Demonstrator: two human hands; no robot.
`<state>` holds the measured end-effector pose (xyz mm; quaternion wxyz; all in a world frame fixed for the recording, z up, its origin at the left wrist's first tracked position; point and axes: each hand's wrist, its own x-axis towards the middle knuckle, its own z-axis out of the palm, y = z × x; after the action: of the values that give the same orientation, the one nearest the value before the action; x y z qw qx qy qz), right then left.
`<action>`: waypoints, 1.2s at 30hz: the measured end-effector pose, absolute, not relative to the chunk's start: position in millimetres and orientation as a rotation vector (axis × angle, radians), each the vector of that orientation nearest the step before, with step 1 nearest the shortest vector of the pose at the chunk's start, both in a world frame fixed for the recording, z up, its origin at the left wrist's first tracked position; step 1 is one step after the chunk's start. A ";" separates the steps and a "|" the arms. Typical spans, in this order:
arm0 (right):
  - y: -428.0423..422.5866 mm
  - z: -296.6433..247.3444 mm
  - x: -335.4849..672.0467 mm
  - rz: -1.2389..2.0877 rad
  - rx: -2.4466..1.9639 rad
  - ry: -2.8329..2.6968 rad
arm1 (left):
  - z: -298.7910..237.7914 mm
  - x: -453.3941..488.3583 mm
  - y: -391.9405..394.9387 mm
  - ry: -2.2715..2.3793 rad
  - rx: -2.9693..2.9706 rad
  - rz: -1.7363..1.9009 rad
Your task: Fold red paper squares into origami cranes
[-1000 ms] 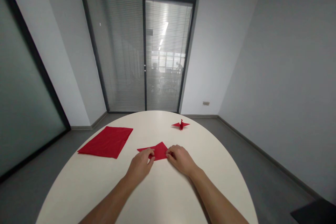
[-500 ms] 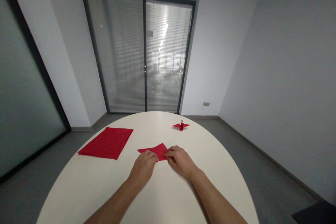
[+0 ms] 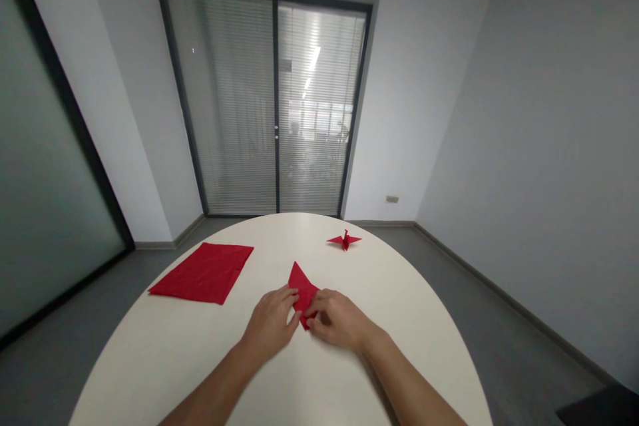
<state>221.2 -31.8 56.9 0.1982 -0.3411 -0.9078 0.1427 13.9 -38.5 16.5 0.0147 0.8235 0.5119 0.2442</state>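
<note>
A folded piece of red paper (image 3: pixel 302 289) lies between my hands, one pointed corner aimed at the far side of the table. My left hand (image 3: pixel 269 321) rests at its left edge, fingertips touching the paper, with the thumb spread away from the fingers. On the right side, my right hand (image 3: pixel 344 321) has its fingers and thumb closed on the paper near its lower corner. Those fingers cover part of the right edge. Farther back stands a red origami crane (image 3: pixel 345 240) with its wings spread.
A flat stack or sheet of red paper (image 3: pixel 204 273) lies at the left of the round white table (image 3: pixel 299 393). Behind the table is a glazed door with blinds (image 3: pixel 239 106). A dark object (image 3: pixel 599 406) shows at the lower right.
The folded paper has turned, so its long point now faces away instead of left. My left thumb has parted from the fingers, and my right hand has come slightly nearer.
</note>
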 end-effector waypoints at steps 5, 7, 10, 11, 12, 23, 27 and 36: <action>-30.3 52.8 221.1 0.427 -0.935 -2.473 | 18.7 14.7 -41.2 1.610 2.538 0.701; -30.0 51.9 220.4 0.437 -0.917 -2.480 | 19.3 16.2 -42.6 1.627 2.532 0.652; -29.4 51.6 219.6 0.441 -0.886 -2.471 | 18.8 18.0 -44.7 1.676 2.532 0.602; -29.1 51.8 219.5 0.441 -0.868 -2.465 | 18.1 18.2 -45.2 1.694 2.529 0.594; -28.9 52.0 219.6 0.444 -0.854 -2.459 | 17.3 18.0 -45.5 1.712 2.523 0.590; -27.9 52.5 223.0 0.485 -0.848 -2.469 | 6.8 15.1 -42.4 1.770 2.420 0.582; -25.4 47.0 227.6 0.512 -0.865 -2.437 | 8.6 11.7 -41.9 1.722 2.443 0.594; -18.0 45.2 240.3 0.542 -0.906 -2.348 | 5.7 3.3 -39.9 1.553 2.569 0.571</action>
<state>240.3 -18.0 45.2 0.2798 -0.3380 -0.8755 0.2021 3.3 -39.9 5.7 0.0429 0.8400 0.5076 0.1866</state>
